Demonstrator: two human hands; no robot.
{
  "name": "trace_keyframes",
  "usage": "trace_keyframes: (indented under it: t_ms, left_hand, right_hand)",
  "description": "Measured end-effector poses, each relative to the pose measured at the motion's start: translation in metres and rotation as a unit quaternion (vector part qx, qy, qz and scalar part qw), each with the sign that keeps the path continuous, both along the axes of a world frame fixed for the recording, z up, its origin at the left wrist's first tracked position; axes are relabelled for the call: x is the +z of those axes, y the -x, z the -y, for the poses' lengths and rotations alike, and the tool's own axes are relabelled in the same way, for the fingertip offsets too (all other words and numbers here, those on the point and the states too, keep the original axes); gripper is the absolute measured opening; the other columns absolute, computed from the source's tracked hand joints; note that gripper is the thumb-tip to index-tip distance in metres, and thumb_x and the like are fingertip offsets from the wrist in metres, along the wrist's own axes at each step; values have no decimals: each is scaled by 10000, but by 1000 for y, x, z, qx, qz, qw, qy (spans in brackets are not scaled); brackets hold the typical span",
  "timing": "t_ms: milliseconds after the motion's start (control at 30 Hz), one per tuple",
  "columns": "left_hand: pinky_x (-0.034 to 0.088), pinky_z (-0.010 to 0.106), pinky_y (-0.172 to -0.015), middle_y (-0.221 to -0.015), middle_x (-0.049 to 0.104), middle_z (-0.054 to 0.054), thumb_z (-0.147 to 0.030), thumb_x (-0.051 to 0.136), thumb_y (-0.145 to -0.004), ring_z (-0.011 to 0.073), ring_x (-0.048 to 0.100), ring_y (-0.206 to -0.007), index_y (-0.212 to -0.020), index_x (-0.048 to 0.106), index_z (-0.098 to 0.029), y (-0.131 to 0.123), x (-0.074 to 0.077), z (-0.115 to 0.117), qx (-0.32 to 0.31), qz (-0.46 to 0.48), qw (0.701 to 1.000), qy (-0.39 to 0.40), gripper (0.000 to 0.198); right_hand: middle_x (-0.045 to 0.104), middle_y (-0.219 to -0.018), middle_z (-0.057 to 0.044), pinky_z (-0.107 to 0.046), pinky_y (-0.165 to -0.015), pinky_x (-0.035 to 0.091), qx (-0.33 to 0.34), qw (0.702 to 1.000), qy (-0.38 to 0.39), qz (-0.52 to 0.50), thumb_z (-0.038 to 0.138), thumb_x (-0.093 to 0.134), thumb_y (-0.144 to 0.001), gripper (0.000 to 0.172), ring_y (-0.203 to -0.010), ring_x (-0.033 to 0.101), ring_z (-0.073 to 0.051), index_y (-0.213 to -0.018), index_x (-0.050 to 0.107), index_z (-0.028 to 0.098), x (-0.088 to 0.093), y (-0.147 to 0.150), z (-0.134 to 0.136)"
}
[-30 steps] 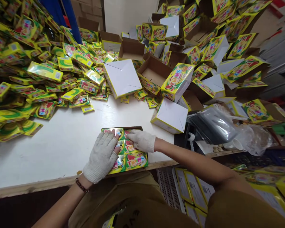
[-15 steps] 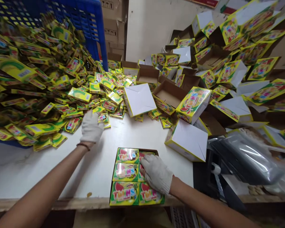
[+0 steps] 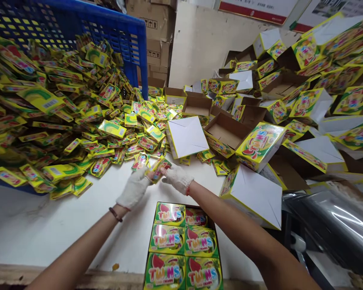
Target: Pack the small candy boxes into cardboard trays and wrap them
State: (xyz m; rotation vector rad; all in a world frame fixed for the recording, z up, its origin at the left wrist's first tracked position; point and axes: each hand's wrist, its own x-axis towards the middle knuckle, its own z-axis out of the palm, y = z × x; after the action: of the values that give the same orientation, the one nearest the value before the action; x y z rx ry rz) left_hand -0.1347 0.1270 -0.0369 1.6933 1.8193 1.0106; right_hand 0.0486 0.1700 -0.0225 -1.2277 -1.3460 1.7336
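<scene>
Both hands wear white gloves and meet above the white table, in front of the heap of small packets point(image 3: 109, 129). My left hand point(image 3: 134, 188) is closed on a small yellow-green packet point(image 3: 157, 169). My right hand point(image 3: 178, 179) pinches the right side of that same packet. Nearer me, an open box point(image 3: 217, 237) holds several TWINS packs point(image 3: 168, 238) in two columns, faces up. The pack at its upper right lies a little lower than the others.
A blue crate point(image 3: 140, 52) spills packets at the left. Empty display boxes point(image 3: 226, 131) pile up at the right, one with its white base point(image 3: 189, 137) showing. Shiny plastic film point(image 3: 335, 217) lies at the right edge.
My right hand has left the packs in the open box and moved up to the packet. My left hand has moved right, away from the heap, with the packet. The view has shifted.
</scene>
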Motion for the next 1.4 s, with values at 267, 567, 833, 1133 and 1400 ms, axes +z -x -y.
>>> trace_keyframes:
  t_ms: [267,567,833,1133,1400]
  left_hand:
    - [512,477,-846,-1037,663,168,-451,653,-726,347,631,-991,-1030,600,-182,21,-19,-35,136,-48,988,57,409]
    - [496,386,-1039,-1186,709,74,-393,442,-838,238,633,-1133,-1139,675,-215,-6,-49,10,-12,45,999,-3,420]
    - [526,426,-1012,-1262,673,134,-509,510,-868,251,649,-1139,-1343,524,-144,-28,-55,37,18,210,977,8,599]
    - [335,548,-1160,-1218,691,118,-402,488,-860,298,546,-1279,-969,693,-220,-21,-41,1,-166,23,986,2,295]
    - [436,458,-1104,-1311,647,152,-497,375,-916,262,583,-1249,-1217,627,-177,-42,-46,2,-162,84,982,48,505]
  right_hand:
    - [668,-920,-22,-288,-725,486,182,851,-335,361,221,612,-860,186,-804,612,-178,-1046,620,232,-1,-11,-28]
    - [597,-1155,-151,-390,-878,425,317,620,-608,380,265,618,-903,198,-1049,530,-253,-1068,617,156,-19,-12,-18]
    - [609,-1121,-136,-378,-801,372,345,607,-585,413,301,606,-910,326,-1030,523,-272,-1201,559,161,-19,-12,-18]
    - [657,-995,-114,-346,-744,329,338,603,-594,411,360,575,-943,229,-870,550,-226,-1042,615,157,0,-58,-5]
    - [632,-1186,-157,-389,-866,420,292,696,-496,429,361,790,-747,658,-1074,574,-289,-1303,533,120,-27,-97,-1]
